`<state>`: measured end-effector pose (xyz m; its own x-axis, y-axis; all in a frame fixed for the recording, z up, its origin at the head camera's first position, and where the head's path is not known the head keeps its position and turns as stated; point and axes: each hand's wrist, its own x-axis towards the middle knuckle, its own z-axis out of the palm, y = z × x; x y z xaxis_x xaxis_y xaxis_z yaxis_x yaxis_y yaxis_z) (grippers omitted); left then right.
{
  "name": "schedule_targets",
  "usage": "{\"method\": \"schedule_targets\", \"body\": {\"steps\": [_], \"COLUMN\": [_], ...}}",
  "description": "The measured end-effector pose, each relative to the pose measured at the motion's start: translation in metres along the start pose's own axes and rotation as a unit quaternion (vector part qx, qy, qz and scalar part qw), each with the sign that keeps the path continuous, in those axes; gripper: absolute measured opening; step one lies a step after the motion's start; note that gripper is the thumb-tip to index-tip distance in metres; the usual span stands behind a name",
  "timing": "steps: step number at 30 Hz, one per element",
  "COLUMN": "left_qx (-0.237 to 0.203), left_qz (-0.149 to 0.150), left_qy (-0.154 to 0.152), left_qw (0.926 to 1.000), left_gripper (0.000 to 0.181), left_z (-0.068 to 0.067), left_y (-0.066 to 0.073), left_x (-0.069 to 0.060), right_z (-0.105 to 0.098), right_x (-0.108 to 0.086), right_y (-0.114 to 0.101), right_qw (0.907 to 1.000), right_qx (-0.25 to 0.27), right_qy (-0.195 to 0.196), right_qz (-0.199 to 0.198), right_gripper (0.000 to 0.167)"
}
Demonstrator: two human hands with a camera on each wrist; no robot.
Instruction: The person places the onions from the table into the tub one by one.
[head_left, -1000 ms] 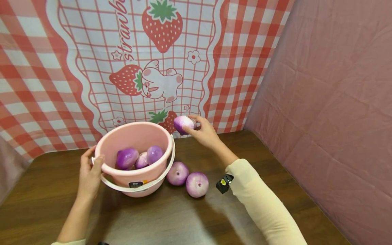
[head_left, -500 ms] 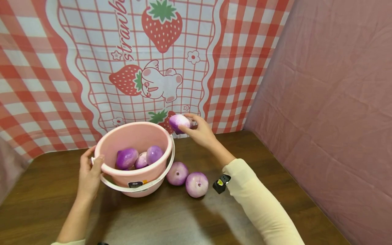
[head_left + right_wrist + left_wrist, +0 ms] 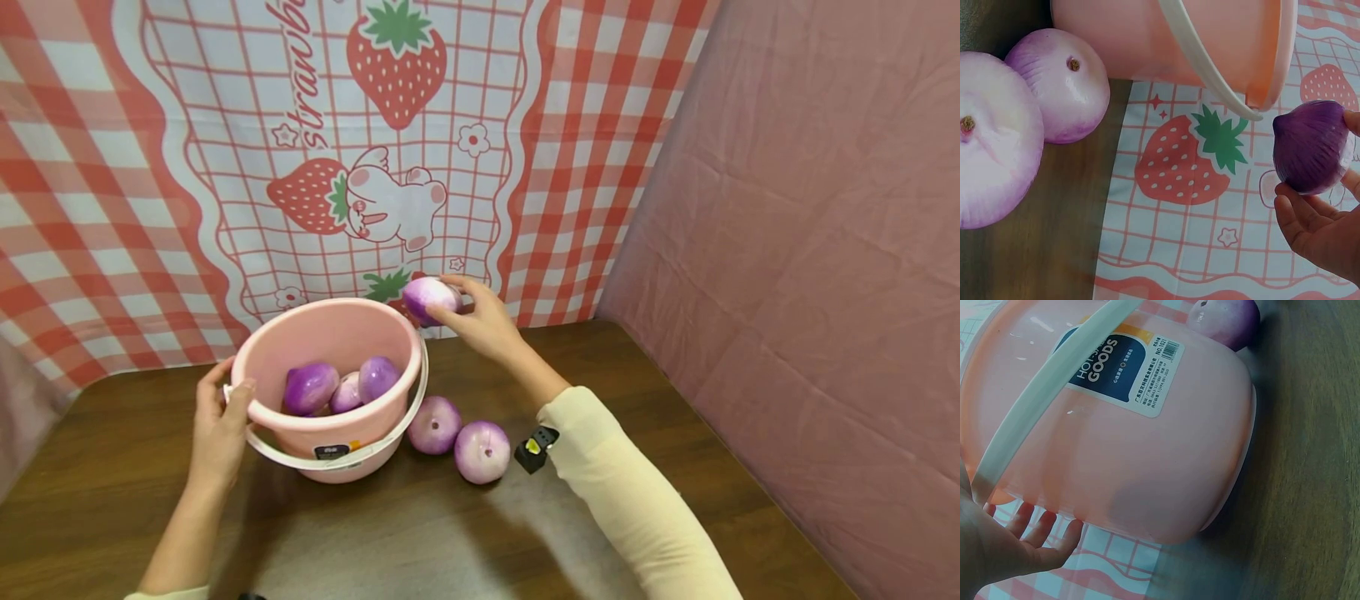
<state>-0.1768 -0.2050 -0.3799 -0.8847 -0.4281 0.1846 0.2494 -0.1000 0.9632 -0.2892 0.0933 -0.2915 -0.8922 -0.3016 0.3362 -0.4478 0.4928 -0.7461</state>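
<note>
A pink bucket [image 3: 330,425] with a white handle [image 3: 375,454] stands on the table. At its left rim my left hand [image 3: 217,425] grips the edge, thumb over the top and fingers along the outside. Inside the bucket lie a purple onion [image 3: 311,389], a paler onion [image 3: 347,393] and a round purple onion [image 3: 378,379]. My right hand [image 3: 483,321] pinches another onion [image 3: 430,300] in the air, just beyond the bucket's right rim; the right wrist view shows its purple, pointed end. Two pale purple onions, one [image 3: 435,425] beside the bucket and one [image 3: 482,452] nearer, sit on the table.
Behind the brown wooden table [image 3: 390,533] hangs a red-checked cloth [image 3: 600,150] with strawberry prints. A plain pink cloth [image 3: 810,250] closes off the right side. A small black device [image 3: 536,448] is at the right wrist.
My right hand has moved left and slightly up with its onion, closer to the bucket's rim. The left hand, the bucket and the other onions have stayed in place.
</note>
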Motion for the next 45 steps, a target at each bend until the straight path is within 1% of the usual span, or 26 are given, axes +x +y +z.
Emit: {"method": "schedule_targets", "body": {"steps": [4,12,22,29,33,40,45], "left_qx": [0.001,0.001,-0.016,-0.016,-0.014,-0.025,-0.023], "left_qz": [0.001,-0.004,-0.005,-0.005,-0.002,-0.006,-0.003], "left_qy": [0.0,-0.002,-0.004,-0.004,-0.005,-0.004,-0.004], "left_qw": [1.0,1.0,0.9998,0.9999,0.9999,0.9997,0.9997], "left_gripper": [0.032,0.033,0.032,0.032,0.032,0.032,0.032], "left_z": [0.0,0.0,0.0,0.0,0.001,0.0,0.0], "left_y": [0.0,-0.001,-0.001,0.0,0.0,0.0,0.0], "left_x": [0.0,0.0,0.001,0.001,0.0,0.0,0.0], "right_z": [0.001,0.004,0.009,0.014,0.017,0.023,0.028], "right_x": [0.001,-0.001,-0.001,0.001,0.0,-0.001,-0.001], "right_y": [-0.003,-0.01,-0.014,-0.018,-0.02,-0.024,-0.026], "right_qw": [0.9999,0.9996,0.9997,0.9994,0.9994,0.9991,0.999], "right_qx": [0.005,0.022,0.021,0.026,0.021,0.018,0.013], "right_qy": [-0.001,-0.008,-0.013,-0.02,-0.021,-0.033,-0.034], "right_qz": [-0.011,-0.014,0.0,-0.014,-0.015,-0.021,-0.026], "right_gripper": [0.049,0.05,0.051,0.05,0.051,0.05,0.05]}}
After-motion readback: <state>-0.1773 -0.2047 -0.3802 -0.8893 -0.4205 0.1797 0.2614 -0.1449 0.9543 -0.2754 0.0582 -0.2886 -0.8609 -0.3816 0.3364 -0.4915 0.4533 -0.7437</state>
